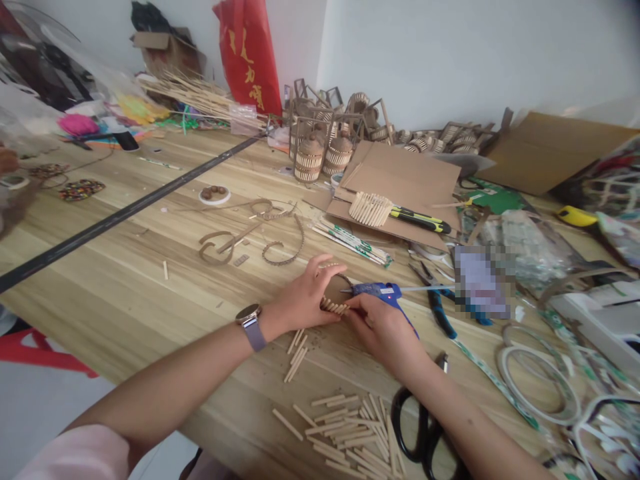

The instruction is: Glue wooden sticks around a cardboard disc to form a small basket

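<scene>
As 2 hands hold stick band, narrow grip, brown balls inside white ring

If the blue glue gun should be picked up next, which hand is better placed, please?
Probably the right hand: it is close beside the handle of the blue glue gun, though its fingers touch the stick ring. The left hand holds this ring near the nozzle, farther from the handle.

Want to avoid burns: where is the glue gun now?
In the head view, the glue gun lies right of centre, just beyond the right hand and left of the pliers.
</scene>
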Tool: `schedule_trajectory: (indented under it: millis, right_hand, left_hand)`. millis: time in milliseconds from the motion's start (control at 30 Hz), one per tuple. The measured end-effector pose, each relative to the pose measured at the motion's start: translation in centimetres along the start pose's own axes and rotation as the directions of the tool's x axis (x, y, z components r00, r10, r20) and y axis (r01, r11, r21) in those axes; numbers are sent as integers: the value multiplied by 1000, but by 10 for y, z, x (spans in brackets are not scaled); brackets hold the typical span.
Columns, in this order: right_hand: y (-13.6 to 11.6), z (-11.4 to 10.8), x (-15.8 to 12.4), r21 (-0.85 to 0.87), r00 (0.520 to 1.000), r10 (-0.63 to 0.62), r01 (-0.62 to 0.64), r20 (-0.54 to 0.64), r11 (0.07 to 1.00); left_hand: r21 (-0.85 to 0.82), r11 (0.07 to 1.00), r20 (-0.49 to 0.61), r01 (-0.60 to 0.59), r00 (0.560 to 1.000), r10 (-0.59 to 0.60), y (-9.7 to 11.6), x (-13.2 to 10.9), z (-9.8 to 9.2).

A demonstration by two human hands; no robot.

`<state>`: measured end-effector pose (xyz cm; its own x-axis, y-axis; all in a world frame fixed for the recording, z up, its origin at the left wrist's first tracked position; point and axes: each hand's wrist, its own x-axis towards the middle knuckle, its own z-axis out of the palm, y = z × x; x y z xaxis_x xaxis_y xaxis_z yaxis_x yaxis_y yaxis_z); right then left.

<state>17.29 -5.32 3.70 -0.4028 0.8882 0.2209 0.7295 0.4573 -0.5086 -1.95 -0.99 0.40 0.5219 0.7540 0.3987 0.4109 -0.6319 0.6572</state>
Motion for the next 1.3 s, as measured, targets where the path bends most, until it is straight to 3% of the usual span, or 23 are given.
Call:
schedule_trajectory:
  millis: [633,1133,1300]
  right_hand:
    - [-1,0,0,7,1000,1,-1,19,1000]
    - [3,4,-1,-20,999,-33,33,4,999]
    - [3,-10,-1,-81,999,-41,41,-6,996]
  left_hand:
    - [32,999,14,-10,1000,10,0,-1,0]
    - [-45,999,18,-26,999,26,-2,0,-2]
    - [-29,999,41,-31,999,32,-1,0,-6]
